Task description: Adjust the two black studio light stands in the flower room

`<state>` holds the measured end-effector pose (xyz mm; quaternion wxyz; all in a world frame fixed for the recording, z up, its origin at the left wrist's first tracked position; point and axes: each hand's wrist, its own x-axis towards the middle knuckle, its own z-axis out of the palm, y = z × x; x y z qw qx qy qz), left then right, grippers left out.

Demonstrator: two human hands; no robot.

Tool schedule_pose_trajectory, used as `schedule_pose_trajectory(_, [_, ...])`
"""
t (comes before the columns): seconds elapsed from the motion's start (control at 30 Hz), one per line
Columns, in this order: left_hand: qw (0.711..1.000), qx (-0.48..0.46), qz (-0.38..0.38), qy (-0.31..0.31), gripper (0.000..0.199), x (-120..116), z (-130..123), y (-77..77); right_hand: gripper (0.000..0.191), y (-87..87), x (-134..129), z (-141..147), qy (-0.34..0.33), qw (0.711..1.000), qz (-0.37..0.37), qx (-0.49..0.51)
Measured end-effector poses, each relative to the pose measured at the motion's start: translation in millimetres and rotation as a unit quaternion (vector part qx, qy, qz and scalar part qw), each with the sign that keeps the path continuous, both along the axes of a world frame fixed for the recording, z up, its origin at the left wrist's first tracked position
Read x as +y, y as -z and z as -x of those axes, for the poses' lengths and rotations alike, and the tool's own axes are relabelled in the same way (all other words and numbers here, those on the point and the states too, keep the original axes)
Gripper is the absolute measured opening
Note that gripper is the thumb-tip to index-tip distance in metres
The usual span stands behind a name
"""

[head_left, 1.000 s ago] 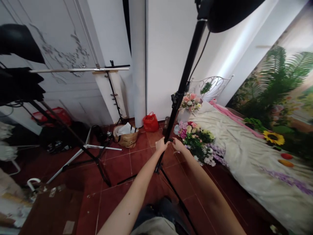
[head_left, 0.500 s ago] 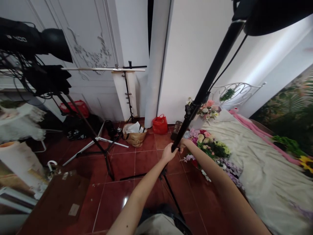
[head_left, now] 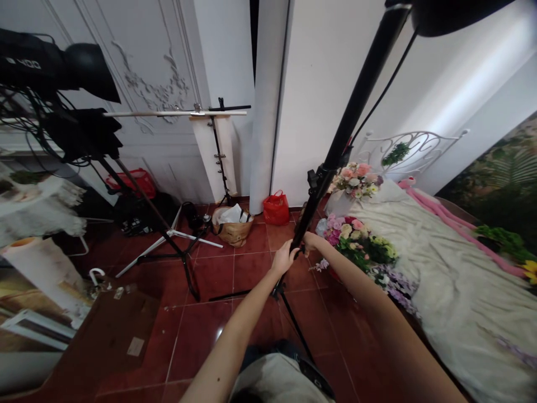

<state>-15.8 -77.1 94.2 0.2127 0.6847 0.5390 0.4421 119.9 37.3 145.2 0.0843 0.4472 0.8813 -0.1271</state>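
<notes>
- Your left hand is closed around the black pole, low on it, with the thumb lying along its near side.
- Your right hand is at the right side of the same pole, just beside the left one. Its fingers are curled, but they are partly hidden behind the pole, so I cannot tell if they grip it.
- The pole stands in front of you, in the middle of the floor. In the view it runs slantwise, from your hands to the upper right.
- Above your hands, a dark knob sits on the pole.
- At the top, a black lamp is partly cut by the picture edge, and a thin cable hangs below it.
- Under your hands, the thin black legs spread over the red tiles.
- To the right of your hands there are flowers, next to the bed.
- Beyond the pole, near the wall, a red bag stands beside a brown basket.
</notes>
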Motion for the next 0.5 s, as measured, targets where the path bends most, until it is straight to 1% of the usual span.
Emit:
schedule_pose_trajectory(0.13, [1.000,0.020,0.000,-0.010,0.040,1,-1,1.2,0.031,12.8,-25,-17,0.002,0.999,-0.054,0.009])
schedule_pose_trajectory(0.23, [1.000,0.023,0.002,-0.016,0.040,1,-3,0.9,0.033,25.7,-45,-22,0.024,0.992,-0.123,0.022])
schedule_pose_trajectory(0.3, [1.000,0.022,0.002,-0.014,0.039,1,-4,-0.1,0.035,32.7,-52,-23,0.030,0.985,-0.168,0.018])
schedule_pose_trajectory(0.4, [1.000,0.016,0.000,-0.010,0.038,1,-4,-2.8,0.032,37.0,-49,-23,0.032,0.982,-0.186,0.004])
schedule_pose_trajectory(0.5, [1.000,0.020,0.013,-0.010,0.038,1,-4,-5.6,0.038,36.6,-37,-24,0.029,0.987,-0.160,-0.021])
